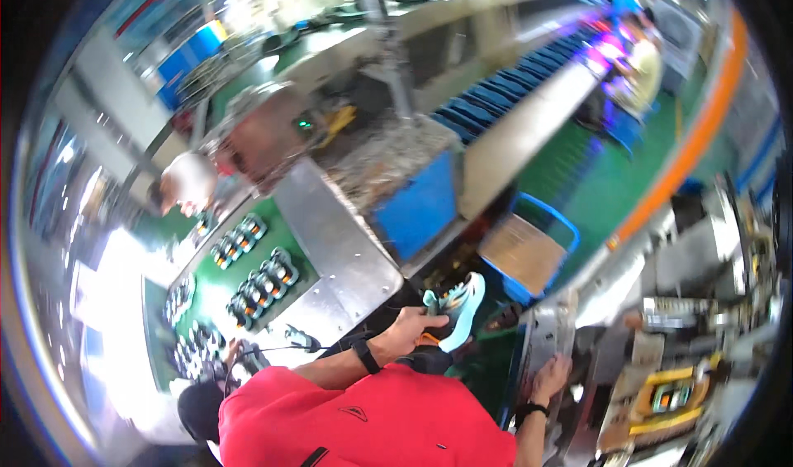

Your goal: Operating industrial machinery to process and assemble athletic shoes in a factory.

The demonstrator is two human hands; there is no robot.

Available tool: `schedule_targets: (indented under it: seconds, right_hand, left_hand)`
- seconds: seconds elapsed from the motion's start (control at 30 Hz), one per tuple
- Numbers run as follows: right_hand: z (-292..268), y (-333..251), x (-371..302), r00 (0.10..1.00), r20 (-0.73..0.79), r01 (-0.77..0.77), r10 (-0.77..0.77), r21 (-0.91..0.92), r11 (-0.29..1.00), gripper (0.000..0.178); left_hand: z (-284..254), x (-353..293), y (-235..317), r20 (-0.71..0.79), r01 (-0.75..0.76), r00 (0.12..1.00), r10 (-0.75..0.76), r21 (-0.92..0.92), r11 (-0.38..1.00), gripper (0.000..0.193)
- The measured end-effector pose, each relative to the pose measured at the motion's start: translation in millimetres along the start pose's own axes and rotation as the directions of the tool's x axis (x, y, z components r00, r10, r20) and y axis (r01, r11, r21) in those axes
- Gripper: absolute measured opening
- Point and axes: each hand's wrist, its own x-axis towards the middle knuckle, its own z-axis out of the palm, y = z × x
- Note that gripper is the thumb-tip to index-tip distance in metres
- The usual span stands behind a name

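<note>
My left hand (410, 330) is closed on the heel end of a pale teal sneaker (465, 311), tilted with its light sole facing right and its laces up. An orange patch shows close to my fingers. My right hand (551, 377) lies on the metal edge (552, 331) of a machine frame at the right, its fingers somewhat apart and nothing seen in it. Beyond it, a machine fixture with yellow bars (667, 401) has a small shoe-like piece with an orange spot inside.
Several shoes (263, 288) stand in rows on a green-topped table at left, where co-workers are. A conveyor (529, 128) with dark blue pads runs to the far right, a seated person beside it. A blue-framed stool (524, 256) and an orange rail (692, 157) stand at right.
</note>
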Motion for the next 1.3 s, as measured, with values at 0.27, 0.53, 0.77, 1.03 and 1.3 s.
schedule_targets:
  seconds: [0.27,0.53,0.77,1.03,1.3]
  right_hand:
    - [-26,-54,64,0.987,-0.148,0.064,-0.061,0.017,0.998,0.018]
    - [-61,-415,261,0.846,-0.124,0.524,-0.519,0.377,0.764,0.012]
    - [17,-722,400,0.55,0.014,0.802,-0.835,0.267,0.533,0.033]
    - [192,-895,643,0.362,0.217,0.92,-0.907,-0.24,0.309,0.074]
    - [228,-991,635,0.42,0.656,0.899,-0.627,-0.207,0.386,0.066]
  left_hand:
    - [-143,-2,-27,-0.399,-0.156,0.917,0.028,-0.292,0.944,0.025]
    - [-328,44,-3,-0.691,-0.383,0.72,0.053,-0.333,0.862,0.023]
    - [-495,82,72,-0.846,-0.498,0.533,0.017,-0.298,0.814,0.025]
    - [-710,190,136,-0.94,-0.282,0.341,0.003,-0.099,0.954,0.048]
    - [-778,220,162,-0.928,0.012,0.001,0.372,0.372,0.928,0.052]
